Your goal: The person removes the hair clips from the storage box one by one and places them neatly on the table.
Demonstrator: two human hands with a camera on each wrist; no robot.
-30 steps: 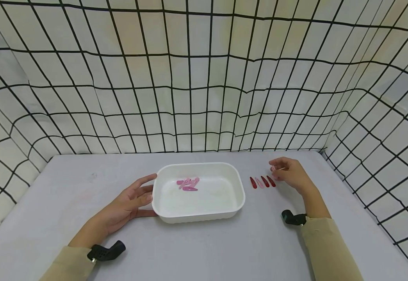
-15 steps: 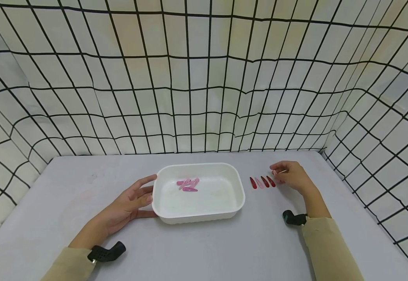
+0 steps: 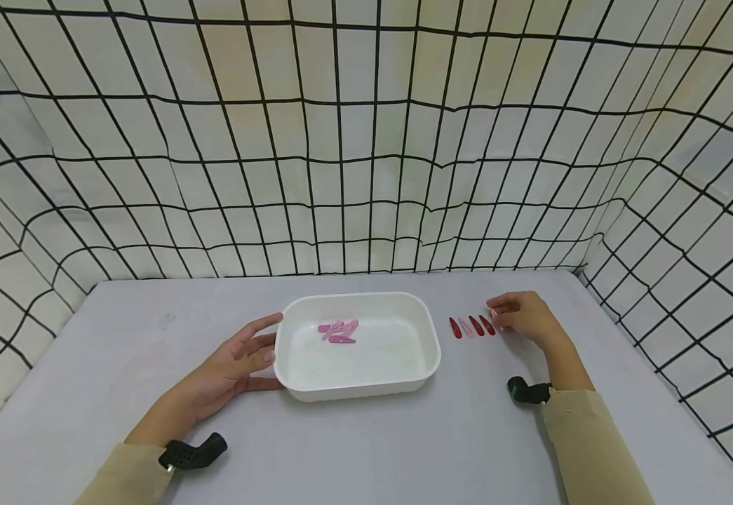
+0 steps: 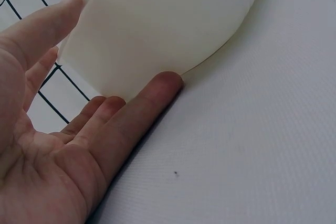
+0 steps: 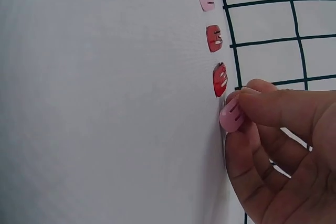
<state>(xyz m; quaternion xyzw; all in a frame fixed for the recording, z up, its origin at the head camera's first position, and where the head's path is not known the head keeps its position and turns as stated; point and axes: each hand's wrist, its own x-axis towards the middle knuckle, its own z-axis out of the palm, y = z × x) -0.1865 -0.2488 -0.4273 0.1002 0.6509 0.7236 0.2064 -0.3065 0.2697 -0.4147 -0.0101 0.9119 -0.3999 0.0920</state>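
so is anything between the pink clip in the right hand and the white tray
Yes: a row of four clips, three red and one pink, lies on the table between the held pink clip and the white tray. They look low, so the right hand could probably pass above them.

Right fingers (image 5: pixel 286 111) bent, apparently all

Three red clips (image 3: pixel 476 326) and one pink clip (image 3: pixel 466 328) lay on one bench (image 3: pixel 366 449); one held clip (image 5: pixel 231 117) was also pink. One tub (image 3: pixel 356 391) contained bunched clips (image 3: pixel 341 339), too overlapped to count. Two hands (image 3: pixel 235 363) and two sleeves (image 3: pixel 593 449) showed.
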